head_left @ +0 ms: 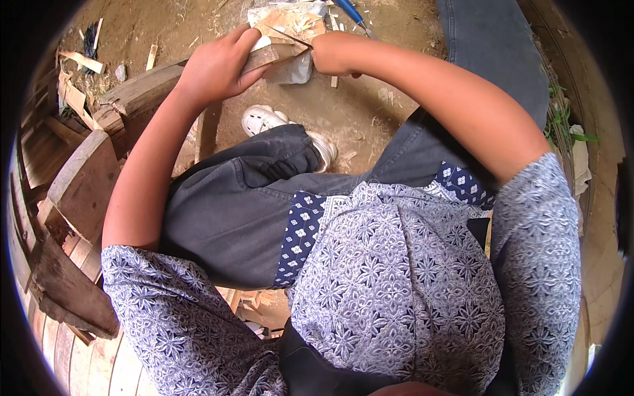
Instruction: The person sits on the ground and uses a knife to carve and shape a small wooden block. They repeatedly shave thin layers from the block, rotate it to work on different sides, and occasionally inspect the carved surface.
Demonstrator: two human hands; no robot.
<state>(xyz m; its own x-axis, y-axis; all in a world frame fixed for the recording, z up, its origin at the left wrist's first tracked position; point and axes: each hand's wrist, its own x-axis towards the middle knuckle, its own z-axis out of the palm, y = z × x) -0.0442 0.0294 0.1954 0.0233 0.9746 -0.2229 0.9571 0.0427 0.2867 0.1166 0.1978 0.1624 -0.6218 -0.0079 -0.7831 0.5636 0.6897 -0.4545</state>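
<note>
At the top middle, my left hand [221,66] is closed around a short piece of wood [263,58], thumb below and fingers over the top. The wood tapers toward the right, and something small and white shows beside my fingers. My right hand [335,53] makes a fist at the tapered end. From it a thin dark blade [288,36], which looks like a knife's, slants up and left over the wood; the handle is hidden in the fist. Beneath both hands stands a greyish block [294,71] with pale wood shavings [297,21] on and behind it.
A blue-handled tool [349,10] lies beyond the block. Curved wooden timbers [148,86] and boards [82,178] crowd the left. Wood scraps [82,63] litter the dirt floor. My white shoe [261,120] is below the hands, and green plants [561,115] grow at the right.
</note>
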